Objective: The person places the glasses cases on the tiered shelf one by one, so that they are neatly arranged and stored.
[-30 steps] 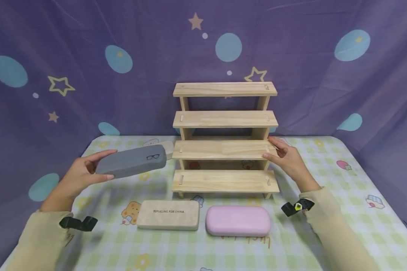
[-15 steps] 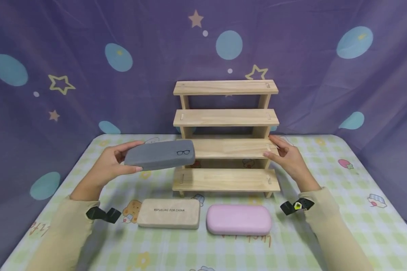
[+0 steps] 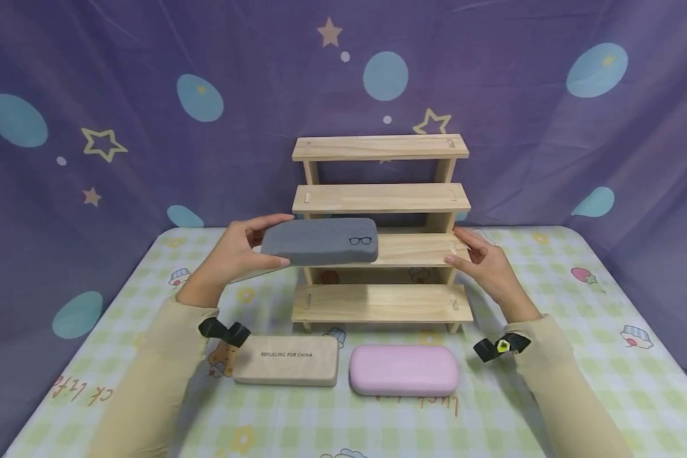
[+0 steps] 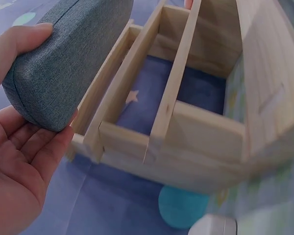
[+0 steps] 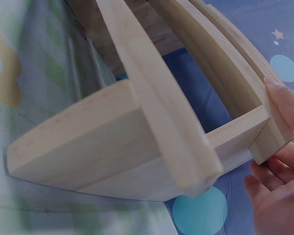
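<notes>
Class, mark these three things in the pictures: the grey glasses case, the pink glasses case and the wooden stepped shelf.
grey glasses case (image 3: 320,241), head view, middle of its top face.
pink glasses case (image 3: 404,369), head view, centre of its lid.
wooden stepped shelf (image 3: 380,303), head view, bare lowest step.

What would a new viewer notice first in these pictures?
The wooden stepped shelf stands mid-table before the purple starry backdrop. The left hand holds a grey glasses case at its third step, while the right hand grips the shelf's right end.
</notes>
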The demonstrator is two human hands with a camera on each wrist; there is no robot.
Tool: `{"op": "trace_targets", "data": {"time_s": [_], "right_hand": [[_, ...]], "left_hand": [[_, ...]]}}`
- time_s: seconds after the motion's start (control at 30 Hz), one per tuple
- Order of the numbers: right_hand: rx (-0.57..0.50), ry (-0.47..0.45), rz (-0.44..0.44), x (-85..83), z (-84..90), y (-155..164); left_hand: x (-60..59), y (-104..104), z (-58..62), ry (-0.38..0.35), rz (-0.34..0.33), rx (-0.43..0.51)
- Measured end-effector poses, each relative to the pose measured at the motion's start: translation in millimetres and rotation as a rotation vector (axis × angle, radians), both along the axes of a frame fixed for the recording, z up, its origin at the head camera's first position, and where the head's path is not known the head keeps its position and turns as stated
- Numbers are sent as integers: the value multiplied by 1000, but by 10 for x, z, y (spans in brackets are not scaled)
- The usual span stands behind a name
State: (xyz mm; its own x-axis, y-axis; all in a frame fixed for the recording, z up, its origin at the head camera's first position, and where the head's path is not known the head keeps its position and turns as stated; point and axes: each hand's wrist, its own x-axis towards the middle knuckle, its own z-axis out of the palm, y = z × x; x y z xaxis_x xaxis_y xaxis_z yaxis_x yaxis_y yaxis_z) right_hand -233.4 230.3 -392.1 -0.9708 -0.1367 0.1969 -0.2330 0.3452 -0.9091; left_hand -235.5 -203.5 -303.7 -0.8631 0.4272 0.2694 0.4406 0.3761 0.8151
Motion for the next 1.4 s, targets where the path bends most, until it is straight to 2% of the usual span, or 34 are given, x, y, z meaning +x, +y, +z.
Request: {"op": "trace_targets", "data": {"time_s": [0.2, 0.33, 0.67, 0.8, 1.1, 1.4], "right_hand": [[-24, 11, 2, -4, -5, 23], [-36, 16, 3, -6, -8, 31], [-48, 9, 7, 5, -12, 32], [-45, 5, 9, 9, 1, 29], [-57, 10, 17, 4, 23, 25], [-67, 12, 23, -1, -23, 4]], "left_hand": [[-157, 233, 62, 44, 13, -37], [-268, 369, 88, 53, -8, 0], [-487, 587, 153, 18, -55, 79], [-568, 637, 244, 36, -62, 89], [-798, 761, 489, 52, -10, 40], [-896, 852, 624, 45, -51, 99]]}}
